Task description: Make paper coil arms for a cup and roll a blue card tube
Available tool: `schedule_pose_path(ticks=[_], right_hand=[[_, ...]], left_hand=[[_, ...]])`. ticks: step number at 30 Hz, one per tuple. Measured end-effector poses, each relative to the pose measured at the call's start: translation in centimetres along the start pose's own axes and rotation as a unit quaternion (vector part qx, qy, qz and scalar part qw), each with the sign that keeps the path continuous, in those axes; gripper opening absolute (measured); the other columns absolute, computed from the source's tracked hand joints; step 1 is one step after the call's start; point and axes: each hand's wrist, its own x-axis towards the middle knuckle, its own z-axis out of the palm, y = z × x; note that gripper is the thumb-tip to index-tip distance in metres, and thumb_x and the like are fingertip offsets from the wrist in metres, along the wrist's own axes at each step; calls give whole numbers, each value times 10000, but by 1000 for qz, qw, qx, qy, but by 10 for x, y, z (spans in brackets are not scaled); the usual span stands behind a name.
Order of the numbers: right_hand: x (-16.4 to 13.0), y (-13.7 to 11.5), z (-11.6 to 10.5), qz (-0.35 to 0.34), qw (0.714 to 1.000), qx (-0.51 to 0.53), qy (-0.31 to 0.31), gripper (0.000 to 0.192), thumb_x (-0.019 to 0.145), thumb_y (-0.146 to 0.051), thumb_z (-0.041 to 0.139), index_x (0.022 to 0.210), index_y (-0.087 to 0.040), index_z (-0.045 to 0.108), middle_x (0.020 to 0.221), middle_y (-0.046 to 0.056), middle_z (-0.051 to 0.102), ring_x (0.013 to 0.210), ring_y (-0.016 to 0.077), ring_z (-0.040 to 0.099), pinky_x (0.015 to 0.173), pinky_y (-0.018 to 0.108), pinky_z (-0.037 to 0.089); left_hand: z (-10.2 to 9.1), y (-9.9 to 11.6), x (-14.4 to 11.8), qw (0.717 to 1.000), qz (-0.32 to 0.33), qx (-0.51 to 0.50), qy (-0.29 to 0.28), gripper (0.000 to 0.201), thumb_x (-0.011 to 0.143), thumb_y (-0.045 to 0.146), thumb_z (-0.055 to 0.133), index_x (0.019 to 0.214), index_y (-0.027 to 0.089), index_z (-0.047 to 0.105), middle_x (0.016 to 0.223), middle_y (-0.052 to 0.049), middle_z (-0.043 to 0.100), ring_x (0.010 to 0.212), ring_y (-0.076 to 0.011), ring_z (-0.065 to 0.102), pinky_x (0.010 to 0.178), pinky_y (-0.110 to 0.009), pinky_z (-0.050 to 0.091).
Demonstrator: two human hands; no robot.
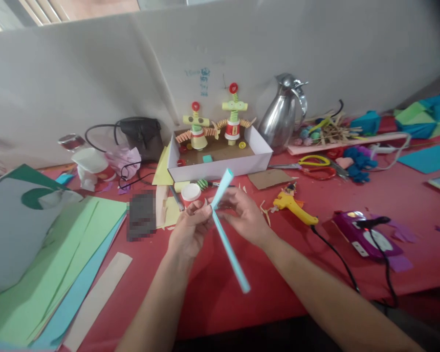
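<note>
Blue paper strip [230, 249] on the near side of the box [249, 164], bent where left hand [190, 225] pinches it. Right hand [247, 217] curled alongside; grip: cannot tell. Advisable: firm pinch, edges aligned at bend.

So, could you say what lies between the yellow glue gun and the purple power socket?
The head view shows the glue gun's black cord over red tablecloth.

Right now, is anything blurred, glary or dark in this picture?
Head view: the light-blue paper strip looks slightly blurred; head view: highlights glint on the metal jug; head view: the upper-right corner darkens, and a pixelated patch hides detail.
</note>
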Motion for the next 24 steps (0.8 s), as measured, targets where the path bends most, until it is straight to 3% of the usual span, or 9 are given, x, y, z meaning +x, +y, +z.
schedule_pose_path(ticks=[4, 9, 15, 18, 24], right_hand=[[-4, 1, 3, -80, 991, -83, 70, 194, 814, -188, 742, 963, -272, 650, 971, 13, 656, 914, 165, 650, 845, 344, 554], [-8, -5, 5, -162, 963, -212, 24, 247, 900, -124, 625, 1023, -312, 726, 998, 25, 685, 965, 169, 654, 852, 342, 552], [-9, -1, 5, -140, 965, -213, 60, 182, 910, -194, 634, 980, -322, 742, 878, 5, 703, 818, 171, 662, 722, 326, 555], [-9, 0, 5, -128, 964, -223, 75, 148, 903, -215, 647, 944, -323, 740, 860, -2, 708, 810, 183, 656, 745, 344, 541], [-12, 1, 7, -83, 974, -191, 85, 78, 907, -252, 635, 919, -279, 707, 912, 23, 709, 877, 199, 658, 812, 359, 534]], left_hand=[[-2, 0, 2, 999, 12, -7, 29, 302, 564, 73, 844, 795, 148, 665, 670, 21, 694, 575, -67, 632, 589, -163, 518], [-1, -4, 0, 999, 38, 21, 26, 298, 581, 103, 848, 861, 117, 745, 760, -30, 740, 670, -85, 675, 658, -159, 531], [3, -8, -6, 997, 57, 50, 19, 303, 538, 179, 900, 806, 122, 772, 721, -35, 741, 661, -90, 661, 646, -166, 516], [2, -11, -5, 997, 63, 51, 11, 282, 541, 204, 905, 782, 131, 779, 689, -23, 728, 609, -69, 624, 625, -170, 503], [-2, -16, -4, 997, 66, 28, -8, 241, 575, 193, 878, 795, 151, 790, 759, -41, 748, 688, -101, 651, 687, -209, 518]])
